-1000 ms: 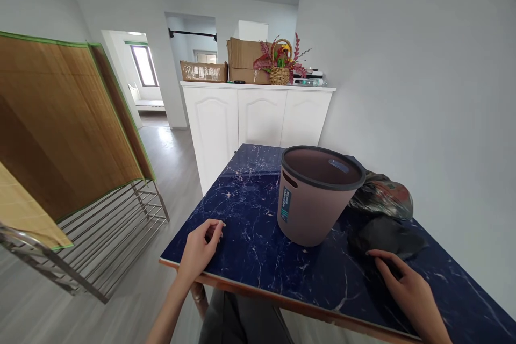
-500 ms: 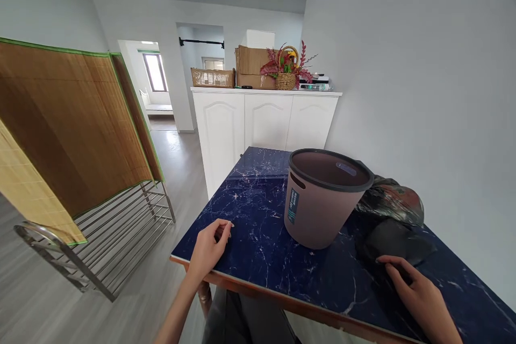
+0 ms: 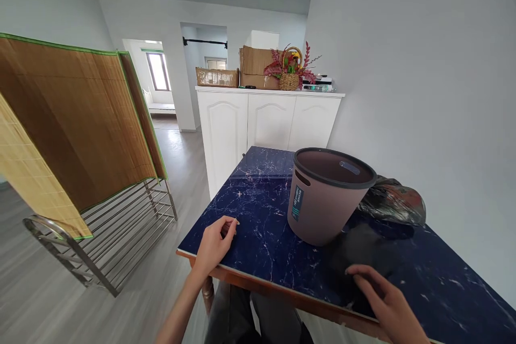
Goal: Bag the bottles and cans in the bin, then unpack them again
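My left hand (image 3: 216, 242) rests at the near left edge of the dark blue marble-patterned table (image 3: 258, 209), its fingers curled and pinched together with nothing seen in them. My right hand (image 3: 381, 295) is closed over the near right part of the table, pinching a thin black plastic bag (image 3: 355, 258) that is blurred and partly see-through. Between and beyond the hands a pinkish-brown trash bin (image 3: 318, 215) stands upright, with a dark rim and a label on its side. Neither hand touches the bin.
A full-looking black plastic bundle (image 3: 395, 201) lies behind the bin by the wall. A white cabinet (image 3: 270, 118) at the back bears cardboard boxes (image 3: 260, 67) and a flower basket (image 3: 289, 81). To the left stands a metal rack (image 3: 121, 220) with a bamboo mat (image 3: 92, 129).
My right hand has moved left and toward me, drawing the black plastic bag along. My left hand keeps its place on the table. The view has shifted slightly.
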`<state>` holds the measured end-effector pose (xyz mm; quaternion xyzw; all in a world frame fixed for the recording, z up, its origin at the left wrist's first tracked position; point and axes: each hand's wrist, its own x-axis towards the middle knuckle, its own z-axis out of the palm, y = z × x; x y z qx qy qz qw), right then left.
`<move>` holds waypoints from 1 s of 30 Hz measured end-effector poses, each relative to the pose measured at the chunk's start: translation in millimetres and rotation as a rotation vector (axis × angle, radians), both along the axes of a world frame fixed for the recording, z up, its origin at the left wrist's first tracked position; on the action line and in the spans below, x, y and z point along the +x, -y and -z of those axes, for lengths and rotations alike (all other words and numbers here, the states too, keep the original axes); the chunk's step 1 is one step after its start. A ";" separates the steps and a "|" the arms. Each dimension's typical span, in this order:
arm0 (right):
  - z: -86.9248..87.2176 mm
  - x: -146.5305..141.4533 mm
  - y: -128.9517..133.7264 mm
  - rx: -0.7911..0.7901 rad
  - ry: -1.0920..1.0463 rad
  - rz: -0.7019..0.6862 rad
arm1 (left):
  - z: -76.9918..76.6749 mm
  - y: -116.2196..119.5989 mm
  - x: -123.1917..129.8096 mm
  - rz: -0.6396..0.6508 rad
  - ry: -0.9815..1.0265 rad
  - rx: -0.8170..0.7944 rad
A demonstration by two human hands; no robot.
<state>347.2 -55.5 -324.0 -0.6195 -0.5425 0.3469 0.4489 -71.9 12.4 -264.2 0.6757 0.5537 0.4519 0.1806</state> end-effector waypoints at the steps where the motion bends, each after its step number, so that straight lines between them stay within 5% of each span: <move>1: -6.8 -16.9 5.7 -0.036 -0.106 -0.068 | -1.0 0.9 0.9 0.005 0.010 0.003; 7: -95.2 -100.8 9.8 -0.315 -0.943 -0.435 | -28.1 12.2 23.5 0.089 0.091 0.054; 10: -138.2 -122.1 -4.6 -0.255 -1.099 -0.515 | -53.5 22.5 41.5 0.230 0.177 0.070; 13: -161.6 -132.5 -22.4 -0.213 -1.115 -0.483 | -76.1 32.1 51.6 0.310 0.276 0.041; 17: -174.2 -138.0 -40.8 -0.171 -1.067 -0.415 | -91.0 38.8 49.7 0.272 0.273 0.031; 21: -181.2 -140.9 -48.2 -0.005 -0.980 -0.258 | -95.6 42.9 42.3 0.091 0.325 0.014; 30: -172.8 -134.4 -45.8 0.169 -0.504 -0.358 | -123.3 52.0 18.1 -0.205 0.964 0.023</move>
